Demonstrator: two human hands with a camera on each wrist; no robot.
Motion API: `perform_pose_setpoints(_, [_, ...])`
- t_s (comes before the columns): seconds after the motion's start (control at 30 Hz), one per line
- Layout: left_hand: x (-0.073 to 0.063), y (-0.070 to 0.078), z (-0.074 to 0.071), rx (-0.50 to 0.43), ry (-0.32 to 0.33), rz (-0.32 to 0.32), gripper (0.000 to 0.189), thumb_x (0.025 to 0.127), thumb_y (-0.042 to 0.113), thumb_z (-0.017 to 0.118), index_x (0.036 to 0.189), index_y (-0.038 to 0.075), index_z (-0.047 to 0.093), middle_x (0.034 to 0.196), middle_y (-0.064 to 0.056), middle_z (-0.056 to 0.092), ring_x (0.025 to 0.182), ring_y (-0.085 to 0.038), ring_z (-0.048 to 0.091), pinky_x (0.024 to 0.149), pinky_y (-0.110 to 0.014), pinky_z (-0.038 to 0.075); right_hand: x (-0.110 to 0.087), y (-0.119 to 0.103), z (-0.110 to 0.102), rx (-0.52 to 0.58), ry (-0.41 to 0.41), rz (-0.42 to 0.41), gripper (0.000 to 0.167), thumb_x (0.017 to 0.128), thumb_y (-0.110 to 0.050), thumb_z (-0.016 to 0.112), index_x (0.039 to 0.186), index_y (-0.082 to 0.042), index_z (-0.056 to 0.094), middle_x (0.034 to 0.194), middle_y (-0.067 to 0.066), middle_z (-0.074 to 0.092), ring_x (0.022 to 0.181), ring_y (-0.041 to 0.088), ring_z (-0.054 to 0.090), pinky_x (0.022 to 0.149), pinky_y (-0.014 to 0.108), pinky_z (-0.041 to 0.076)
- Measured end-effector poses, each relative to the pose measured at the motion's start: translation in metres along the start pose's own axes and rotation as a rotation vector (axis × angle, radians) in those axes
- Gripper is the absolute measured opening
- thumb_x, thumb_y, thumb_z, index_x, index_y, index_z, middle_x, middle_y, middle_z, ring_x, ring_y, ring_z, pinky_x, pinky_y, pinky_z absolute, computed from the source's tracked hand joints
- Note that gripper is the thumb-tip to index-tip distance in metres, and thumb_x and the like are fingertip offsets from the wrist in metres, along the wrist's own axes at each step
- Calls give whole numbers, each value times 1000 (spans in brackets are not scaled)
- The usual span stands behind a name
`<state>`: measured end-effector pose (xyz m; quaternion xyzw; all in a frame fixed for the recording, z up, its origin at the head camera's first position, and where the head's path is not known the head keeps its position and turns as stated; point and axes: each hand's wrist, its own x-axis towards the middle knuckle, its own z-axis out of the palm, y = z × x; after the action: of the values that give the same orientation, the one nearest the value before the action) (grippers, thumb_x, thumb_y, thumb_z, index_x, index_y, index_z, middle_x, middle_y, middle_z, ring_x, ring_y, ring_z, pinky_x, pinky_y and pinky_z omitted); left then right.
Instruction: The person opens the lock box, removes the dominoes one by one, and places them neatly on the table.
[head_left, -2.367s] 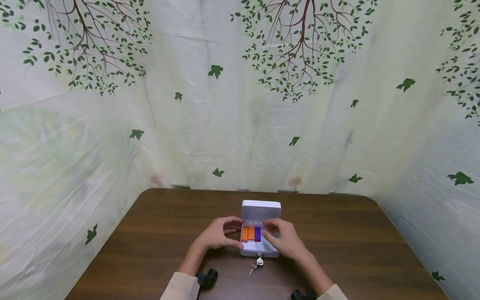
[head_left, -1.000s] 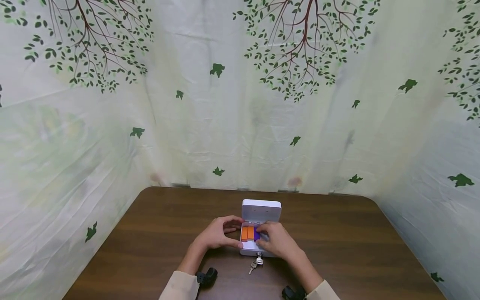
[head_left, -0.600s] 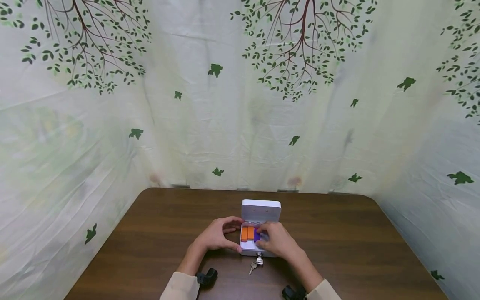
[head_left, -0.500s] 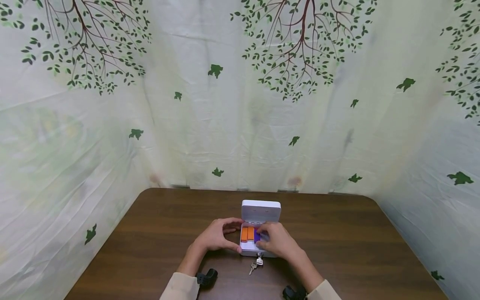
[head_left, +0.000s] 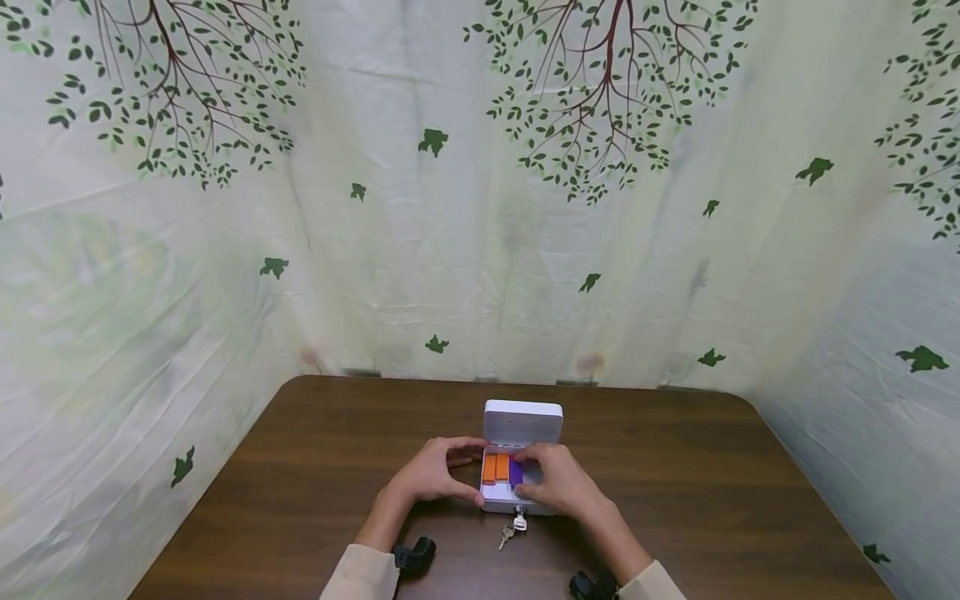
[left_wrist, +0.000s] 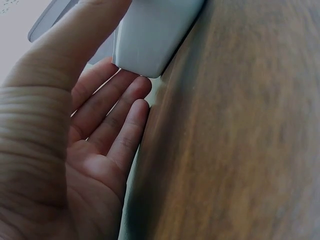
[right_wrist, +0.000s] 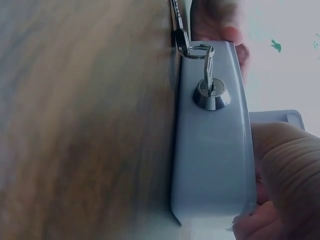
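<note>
A small white metal lock box [head_left: 497, 505] stands on the table with its lid [head_left: 522, 422] raised. Inside, at the left, two orange blocks [head_left: 496, 468] lie side by side, and a purple block [head_left: 515, 473] lies just right of them. My left hand [head_left: 435, 471] holds the box at its left side, thumb by the front corner and fingers by the back corner. With thumb and index finger my right hand [head_left: 562, 482] pinches the purple block, covering the right part of the box. A key [right_wrist: 208, 67] sits in the front lock [right_wrist: 211, 96].
A second key [head_left: 507, 536] hangs on the ring at the box's front, over the brown wooden table [head_left: 337, 467]. Black wrist cameras [head_left: 415, 554] are worn on both forearms. Behind the table hangs a pale curtain [head_left: 480, 250] with printed leaves.
My right hand has moved left from the box's right side and taken hold of the purple block, which has since shifted very slightly right. The left hand stays at the box.
</note>
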<state>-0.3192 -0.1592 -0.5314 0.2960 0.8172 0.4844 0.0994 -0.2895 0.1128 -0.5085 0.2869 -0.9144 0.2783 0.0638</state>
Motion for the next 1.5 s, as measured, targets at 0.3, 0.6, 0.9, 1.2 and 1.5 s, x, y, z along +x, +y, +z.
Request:
perform_pose_setpoints(0.3, [0,2,0,14,2,2,81,73,33,96,142,15,60,142,-2,64,133,-21,60,111,-36,51,-2,-1,-7,62,-17,3,39,77,-19,90,111,-5,77,106,7,77,97,22,71,88,41,60])
perform_pose_setpoints(0.6, [-1,3,0,27,8,-12,81,73,35,96,143,16,60,141,3,64,131,-16,61,109,-28,50,-3,0,-12,94,-14,9,40,77,-17,90,114,-8,77,103,3,77,95,24,71,86,41,61])
perform_pose_setpoints(0.9, [0,1,0,18,7,-17,81,73,36,95,143,18,60,142,4,64,132,-15,61,109,-29,50,-7,1,-23,126,-33,16,40,80,-22,90,114,-7,76,105,3,75,96,24,71,88,44,62])
perform_pose_setpoints(1.2, [-1,2,0,17,8,-25,81,72,37,96,143,17,60,141,3,64,132,-16,61,110,-31,50,-10,6,-33,157,-32,6,38,80,-17,89,113,-4,75,106,7,75,96,26,73,86,42,63])
perform_pose_setpoints(1.5, [-1,2,0,19,13,-31,82,71,39,96,142,19,61,141,4,64,132,-16,61,109,-31,51,-14,12,-49,187,-52,47,39,81,-17,88,116,-5,75,110,6,75,100,26,72,91,48,61])
